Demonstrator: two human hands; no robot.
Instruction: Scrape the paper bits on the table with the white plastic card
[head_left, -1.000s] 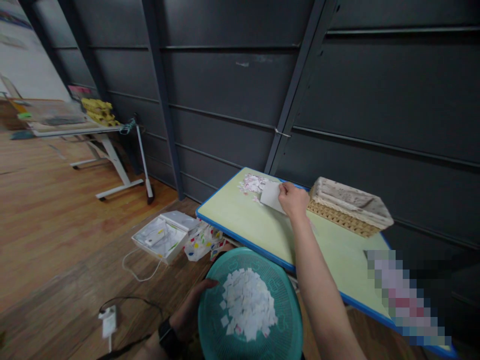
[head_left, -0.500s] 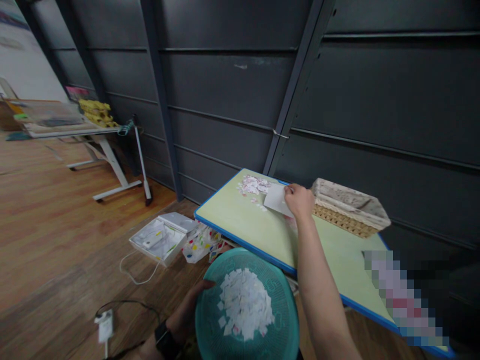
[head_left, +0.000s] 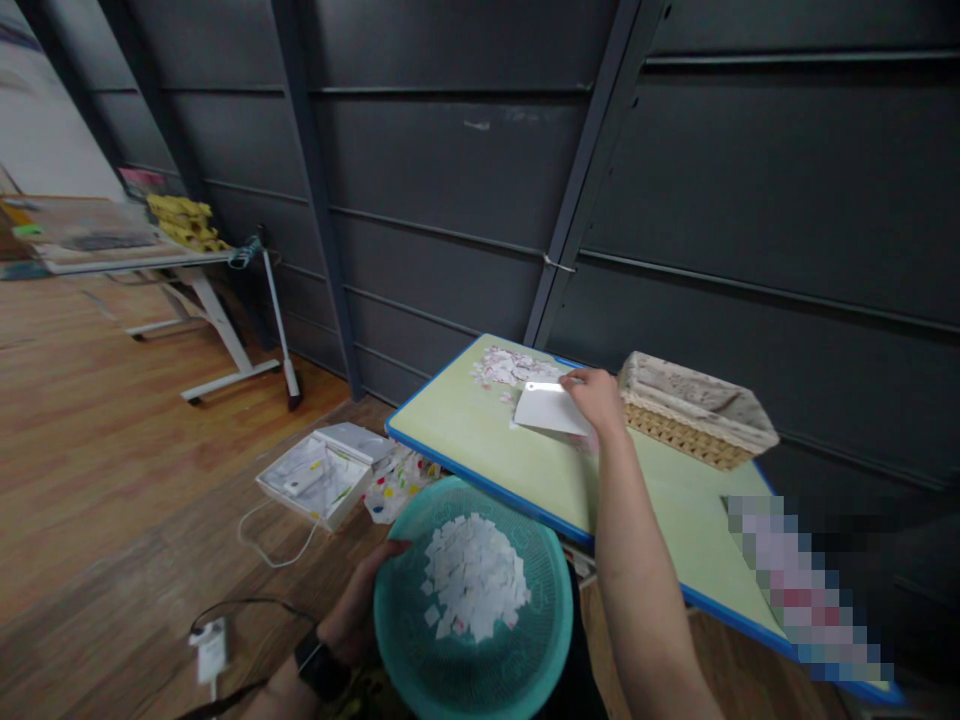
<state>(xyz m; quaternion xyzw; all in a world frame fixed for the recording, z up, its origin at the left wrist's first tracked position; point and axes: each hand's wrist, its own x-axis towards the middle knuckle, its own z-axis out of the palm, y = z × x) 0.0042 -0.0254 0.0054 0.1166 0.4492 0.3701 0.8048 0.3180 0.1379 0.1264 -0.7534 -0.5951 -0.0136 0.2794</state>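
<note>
My left hand point(head_left: 358, 608), with a dark watch at its wrist, grips the left rim of a round teal plastic colander point(head_left: 551, 660). A heap of small white paper pieces point(head_left: 480, 575) lies inside it. My right hand point(head_left: 598, 398) is closed on the right end of a flat white scraper point(head_left: 551, 409), which has a small hole near one corner. The scraper is tilted over the pale green table point(head_left: 457, 420). Just behind it, more paper scraps point(head_left: 510, 366) with reddish marks are spread on the tabletop. Some pinkish bits show beneath the scraper's right edge.
A lined wicker basket point(head_left: 697, 420) stands on the table right of my hand. A blurred-out patch point(head_left: 802, 590) covers something at the right end. On the floor are an open white box point(head_left: 319, 475), a spotted bag point(head_left: 397, 485) and a power strip point(head_left: 212, 650). A dark panelled wall stands behind.
My right hand has drawn the scraper slightly left and toward me, and its tilt has changed. The colander in my left hand has shifted left and a little up.
</note>
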